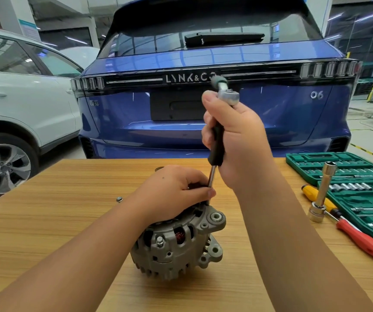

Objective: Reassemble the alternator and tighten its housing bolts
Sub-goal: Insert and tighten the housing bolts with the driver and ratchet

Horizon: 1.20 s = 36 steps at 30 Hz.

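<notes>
alternator (176, 242) ctr-low on surface (68, 199) | L hand (176, 192) on top, pinching driver shaft (212, 176) | R hand (237, 140) gripping handle w/ ratchet (228, 96) | risk: tall driver tilts, bit slips off bolt, rounds head; alternator may roll

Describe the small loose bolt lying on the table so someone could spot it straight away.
On the wooden table, look left of the alternator under the left hand. The small bolt lies alone on bare wood, while all the other tools sit on the right by the green socket case.
</notes>
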### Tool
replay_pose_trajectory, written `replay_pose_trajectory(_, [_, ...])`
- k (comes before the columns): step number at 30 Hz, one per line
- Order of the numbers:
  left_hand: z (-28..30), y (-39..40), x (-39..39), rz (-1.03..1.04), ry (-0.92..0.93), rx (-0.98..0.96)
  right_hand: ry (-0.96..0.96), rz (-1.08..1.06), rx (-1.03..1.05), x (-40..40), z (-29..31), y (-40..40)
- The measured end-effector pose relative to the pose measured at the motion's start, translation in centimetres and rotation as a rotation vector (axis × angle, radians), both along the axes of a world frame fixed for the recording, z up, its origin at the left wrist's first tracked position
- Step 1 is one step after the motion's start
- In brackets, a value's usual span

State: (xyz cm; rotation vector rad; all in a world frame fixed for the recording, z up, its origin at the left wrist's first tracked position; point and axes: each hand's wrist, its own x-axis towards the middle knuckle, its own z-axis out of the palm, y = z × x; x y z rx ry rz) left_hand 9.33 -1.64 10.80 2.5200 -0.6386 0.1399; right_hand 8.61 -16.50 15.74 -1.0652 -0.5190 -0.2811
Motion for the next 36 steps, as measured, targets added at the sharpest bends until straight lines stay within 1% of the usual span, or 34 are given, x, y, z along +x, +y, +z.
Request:
replay_pose_trajectory(2, [0.0,0.0,0.1,0.003,-0.007,-0.004,0.028,0.187,0.029,0.1,0.0,-0.4])
replay_pose_trajectory(3, [0.0,0.0,0.1,-0.001,-0.006,-0.007,0.025,0.234,0.035,0.2,-0.1,-0.4])
replay_pose_trajectory(5, [0.0,0.0,0.0,-0.006,0.005,-0.020,-0.036,0.221,0.011,0.3,-0.5,0.3])
replay_pose_trajectory(9, [0.1,-0.1,-0.1,-0.012,0.015,-0.024,-0.205,0.042,-0.060,0.3,-0.9,1.2])
replay_pose_trajectory(11, [0.1,-0.1,-0.1,-0.005,0.007,-0.009,-0.249,0.032,-0.080,0.4,-1.0,1.3])
replay_pose_trajectory(13, [0.2,-0.1,-0.2,-0.003,0.014,-0.008,-0.249,0.055,-0.054,0.5,-0.9,1.4])
replay_pose_trajectory(15, [0.2,-0.1,-0.2,-0.006,0.018,-0.010,-0.207,0.153,0.015,0.4,-0.8,1.2])
replay_pose_trajectory(17, [0.2,-0.1,-0.3,-0.007,0.011,-0.012,-0.160,0.311,0.079,0.4,-0.8,0.9])
replay_pose_trajectory(19, [0.2,-0.1,-0.3,-0.009,0.006,-0.017,-0.115,0.384,0.095,0.4,-0.7,0.6])
replay_pose_trajectory(21, [0.2,-0.1,-0.3,-0.009,0.007,-0.012,-0.055,0.352,0.080,0.3,-0.3,0.6])
replay_pose_trajectory(23, [0.2,-0.1,-0.2,-0.012,-0.003,-0.007,0.021,0.255,0.079,-0.1,0.3,0.8])
replay_pose_trajectory(26, [0.1,-0.1,-0.2,-0.019,-0.013,0.011,0.012,-0.041,-0.011,-0.2,0.2,0.6])
replay_pose_trajectory(27, [0.1,-0.1,-0.2,-0.021,-0.009,0.009,0.019,-0.094,-0.022,-0.2,0.2,0.4])
replay_pose_trajectory(28, [0.1,-0.1,-0.1,-0.020,-0.007,0.004,0.025,-0.089,-0.022,-0.2,0.2,0.3])
replay_pose_trajectory(31, [0.1,0.0,-0.1,-0.013,-0.007,-0.009,0.012,0.118,0.007,-0.3,0.4,0.1])
replay_pose_trajectory(32, [0.1,0.0,-0.1,-0.014,-0.004,-0.009,-0.024,0.137,0.011,-0.3,0.3,0.3])
replay_pose_trajectory(36, [0.2,0.0,-0.3,-0.031,0.011,-0.012,-0.217,-0.020,-0.035,-0.4,-0.4,1.6])
